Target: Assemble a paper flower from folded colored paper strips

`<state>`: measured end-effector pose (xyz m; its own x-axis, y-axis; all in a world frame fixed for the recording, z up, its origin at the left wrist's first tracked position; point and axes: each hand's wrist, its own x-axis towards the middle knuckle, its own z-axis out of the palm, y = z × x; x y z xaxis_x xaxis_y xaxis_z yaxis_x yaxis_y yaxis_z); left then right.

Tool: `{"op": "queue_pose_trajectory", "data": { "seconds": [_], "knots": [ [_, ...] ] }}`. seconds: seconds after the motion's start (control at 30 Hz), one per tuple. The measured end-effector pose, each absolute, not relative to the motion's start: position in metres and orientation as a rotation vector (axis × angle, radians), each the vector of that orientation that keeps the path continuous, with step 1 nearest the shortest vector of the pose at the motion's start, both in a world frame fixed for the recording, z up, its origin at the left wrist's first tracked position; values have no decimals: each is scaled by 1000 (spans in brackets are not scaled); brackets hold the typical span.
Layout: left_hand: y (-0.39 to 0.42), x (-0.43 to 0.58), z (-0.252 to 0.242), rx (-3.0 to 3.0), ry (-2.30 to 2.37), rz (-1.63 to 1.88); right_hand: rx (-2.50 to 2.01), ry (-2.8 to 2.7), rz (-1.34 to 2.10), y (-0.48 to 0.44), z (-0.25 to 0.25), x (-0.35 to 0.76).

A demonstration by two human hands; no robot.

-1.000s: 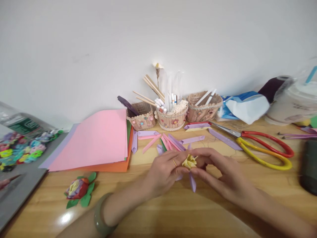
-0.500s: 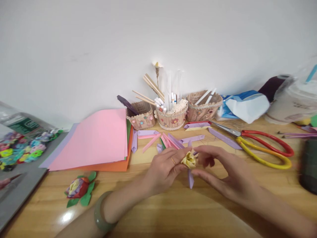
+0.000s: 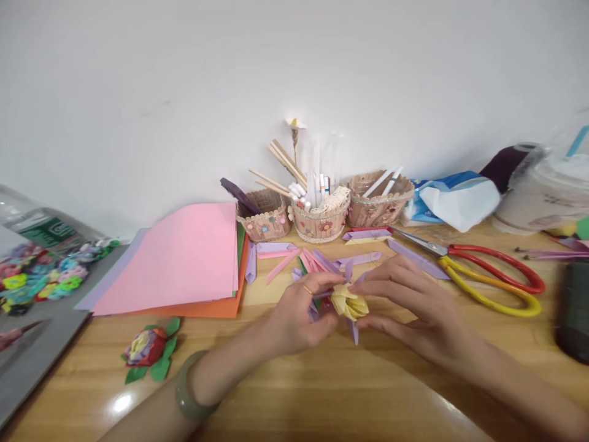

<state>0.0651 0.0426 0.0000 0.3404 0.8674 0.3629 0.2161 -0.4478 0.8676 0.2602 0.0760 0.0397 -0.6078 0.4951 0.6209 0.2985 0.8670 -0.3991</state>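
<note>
A yellow folded-paper flower point(image 3: 348, 302) with purple strips sticking out round it is between my two hands above the wooden table. My left hand point(image 3: 299, 316), wearing a ring, grips it from the left between thumb and fingers. Thumb and fingertips of my right hand point(image 3: 421, 310) close on its right side. A bit of red shows by the left fingers, partly hidden. Just behind the hands lie folded pink strips point(image 3: 311, 260) and a purple strip point(image 3: 359, 259). At the left rests a finished-looking paper flower point(image 3: 145, 347) with green leaves.
Red-and-yellow-handled scissors point(image 3: 490, 276) lie right of my hands. Three decorated baskets point(image 3: 322, 226) with sticks and pens stand by the wall. Left is a stack of coloured paper point(image 3: 175, 258), beside a grey board point(image 3: 46, 362). A tissue pack point(image 3: 455, 196) and a drink cup point(image 3: 547, 190) stand right.
The yellow flower has tipped in my hands, its side showing more now. My left fingers have shifted leftward, and the right fingers have come down onto the flower.
</note>
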Motion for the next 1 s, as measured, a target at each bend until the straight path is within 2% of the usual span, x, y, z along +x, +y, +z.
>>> {"op": "queue_pose_trajectory", "data": {
  "seconds": [0.33, 0.5, 0.7, 0.87, 1.0],
  "knots": [
    [47, 66, -1, 1912, 1101, 1213, -581, -2248, 331, 70, 39, 263],
    [49, 66, -1, 2125, 1029, 1300, -832, -2058, 314, 71, 36, 262],
    [47, 67, 3, 2203, 903, 1292, -851, -2113, 719, 73, 32, 257],
    [43, 68, 12, 2013, 887, 1246, -898, -2075, 720, 70, 32, 254],
    [40, 72, 7, 1703, 1114, 1233, -839, -2121, 525, 67, 26, 253]
  ]
}}
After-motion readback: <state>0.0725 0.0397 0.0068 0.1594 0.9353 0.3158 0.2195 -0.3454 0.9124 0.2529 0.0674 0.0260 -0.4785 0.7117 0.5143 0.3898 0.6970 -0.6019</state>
